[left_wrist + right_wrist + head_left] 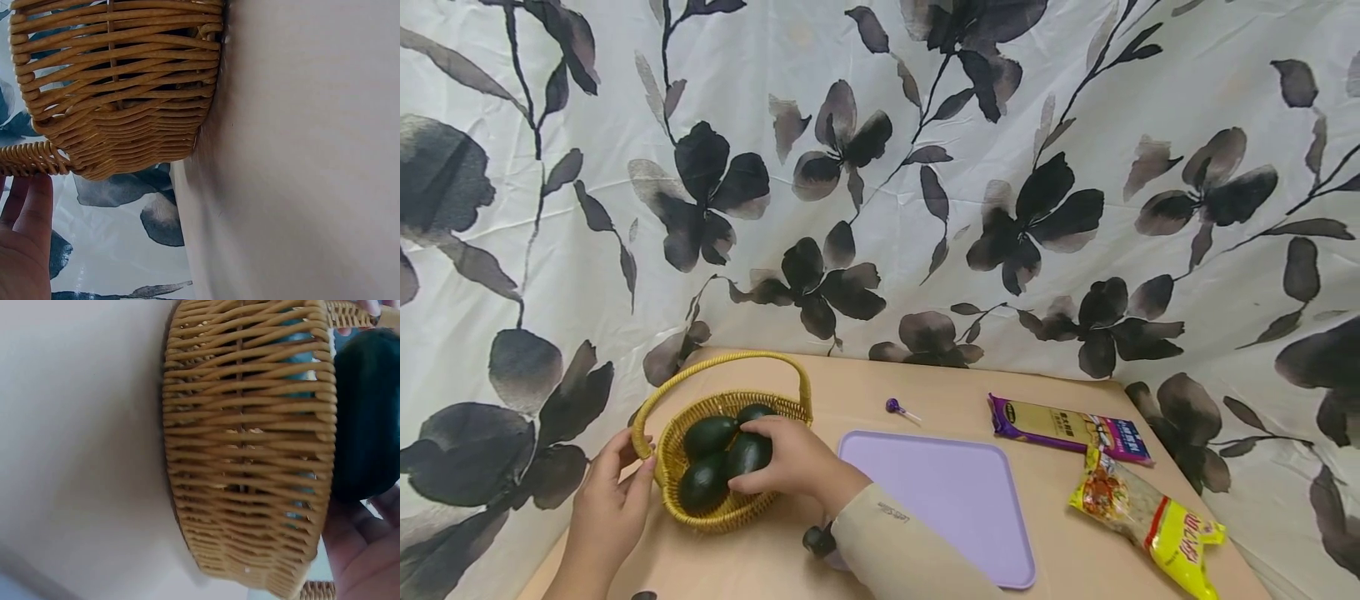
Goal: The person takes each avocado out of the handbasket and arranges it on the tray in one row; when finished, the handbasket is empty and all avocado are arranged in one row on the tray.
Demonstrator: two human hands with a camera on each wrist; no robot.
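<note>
A yellow wicker basket (722, 521) stands at the left of the table and holds several dark green avocados (703, 483). My left hand (612, 504) pinches the base of its arched handle (730, 357), thumb on the near side; fingers of that hand (28, 237) touch the woven handle in the left wrist view. Over the basket's right side, my right hand (797, 458) grips one avocado (751, 455) between thumb and fingers. In the right wrist view that avocado (369, 419) shows at the basket's rim, partly out of frame.
Right of the basket lies a lilac tray (940, 500), partly covered by my right sleeve. Behind it is a purple lollipop (892, 406). A purple-and-gold packet (1067, 429) and a yellow food bag (1150, 525) lie at the right. A floral cloth (925, 208) hangs behind the table.
</note>
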